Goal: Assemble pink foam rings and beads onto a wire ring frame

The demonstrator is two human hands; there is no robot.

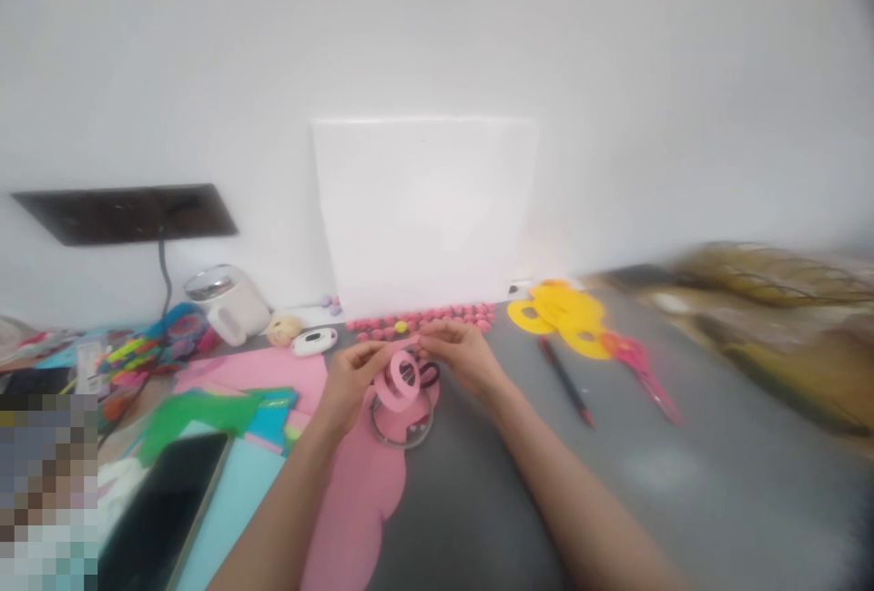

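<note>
Between my two hands is a curled pink strip [404,376], paper or foam, forming loops. My left hand [356,380] pinches it at the left. At its upper right, the fingers of my right hand [462,352] are closed on the strip's other end. Just below the loops lies a round clear-rimmed dish or ring [402,442], with small pale bits inside. A dark loop [430,374], perhaps a scissor handle, shows beside the strip. Under my left hand spreads a pink scalloped sheet [361,500]. Behind the hands, small pink pieces [471,314] sit in rows with one yellow piece [401,327].
Yellow rings [560,307], pink scissors [642,372] and a dark pencil [568,383] lie at right. Coloured sheets [198,422] and a phone [164,509] are at left. A white device [228,304] stands near the wall; a white board [427,213] leans there.
</note>
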